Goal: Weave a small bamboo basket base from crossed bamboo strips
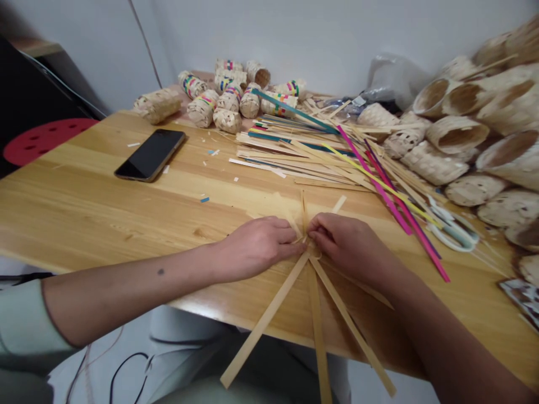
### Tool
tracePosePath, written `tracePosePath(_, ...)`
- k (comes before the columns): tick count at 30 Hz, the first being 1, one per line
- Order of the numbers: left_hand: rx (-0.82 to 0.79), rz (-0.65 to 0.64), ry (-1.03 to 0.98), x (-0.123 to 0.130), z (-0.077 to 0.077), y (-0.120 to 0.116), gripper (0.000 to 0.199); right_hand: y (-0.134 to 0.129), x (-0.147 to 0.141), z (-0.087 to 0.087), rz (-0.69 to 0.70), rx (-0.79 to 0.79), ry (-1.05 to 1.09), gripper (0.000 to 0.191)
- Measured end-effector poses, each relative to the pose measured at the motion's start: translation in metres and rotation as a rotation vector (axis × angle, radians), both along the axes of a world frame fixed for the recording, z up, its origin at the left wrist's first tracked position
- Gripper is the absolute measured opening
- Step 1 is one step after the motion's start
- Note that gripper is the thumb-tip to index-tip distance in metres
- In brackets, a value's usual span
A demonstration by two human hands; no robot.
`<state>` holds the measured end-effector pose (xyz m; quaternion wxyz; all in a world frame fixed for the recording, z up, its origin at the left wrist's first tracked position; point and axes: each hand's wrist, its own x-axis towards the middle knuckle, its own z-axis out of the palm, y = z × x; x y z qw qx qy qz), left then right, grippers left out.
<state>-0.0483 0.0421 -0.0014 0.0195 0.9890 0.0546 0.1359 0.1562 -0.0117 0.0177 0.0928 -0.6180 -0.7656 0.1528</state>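
Observation:
Flat pale bamboo strips (267, 321) cross one another near the table's front edge and fan out like spokes, several of them reaching over the edge. My left hand (263, 244) lies at the left of the crossing, its fingers closed on the strips there. From the right, my right hand (343, 238) pinches a thin strip at the same crossing, thumb against curled fingers. A thin strip curves between the two hands. My fingers hide most of the crossing itself.
Loose plain and coloured strips (303, 151) are heaped behind my hands. Scissors (452, 227) lie to the right, beside stacked woven baskets (457, 134). Small baskets with coloured bands (202, 108) stand at the back, and a phone (150, 154) lies at the left.

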Motion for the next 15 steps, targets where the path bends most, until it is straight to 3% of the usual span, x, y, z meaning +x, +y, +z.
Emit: tracePosePath(15,-0.022,-0.008,-0.011,0.001,-0.003,0.001,0.031,0.004,0.016,0.001,0.048,-0.005,0.064,0.013)
